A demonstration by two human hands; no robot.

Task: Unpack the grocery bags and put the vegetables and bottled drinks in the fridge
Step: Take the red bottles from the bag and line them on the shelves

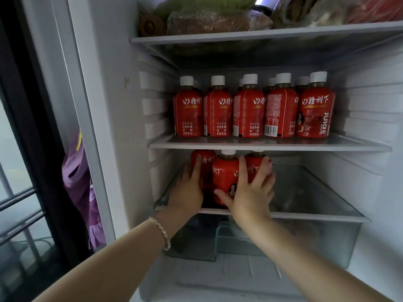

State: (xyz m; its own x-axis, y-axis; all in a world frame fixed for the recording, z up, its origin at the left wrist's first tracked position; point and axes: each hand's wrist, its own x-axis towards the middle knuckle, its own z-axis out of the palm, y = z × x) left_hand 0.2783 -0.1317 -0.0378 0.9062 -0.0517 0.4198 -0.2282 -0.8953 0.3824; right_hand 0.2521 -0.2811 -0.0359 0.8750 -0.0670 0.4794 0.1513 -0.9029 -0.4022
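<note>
Head view: the fridge (pixel 113 105) stands open. On its top shelf (pixel 261 35), wrapped vegetables (pixel 207 20) lie packed from the left wall to the right edge of the picture. The middle shelf (pixel 270 146) carries a row of red bottles (pixel 250 110) from its left end nearly to its right, with more caps showing behind them, so this shelf looks about full.

On the lower shelf (pixel 316 216), three bottles stand in a tight cluster (pixel 225 177) near the front left corner. The left hand (pixel 189 188), a bracelet (pixel 162 232) on its wrist, lies flat against the left side of the cluster, fingers straight. The right hand (pixel 250 192) is spread over the middle and right bottles, thumb across the front of the middle one, fingers splayed rather than curled. Together the hands seem to be pressing the three into place.

The rest of the lower shelf is bare towards its right end, and a drawer (pixel 239 238) sits beneath. The job looks well advanced. No grocery bags are in view, so what remains to unpack cannot be told.
</note>
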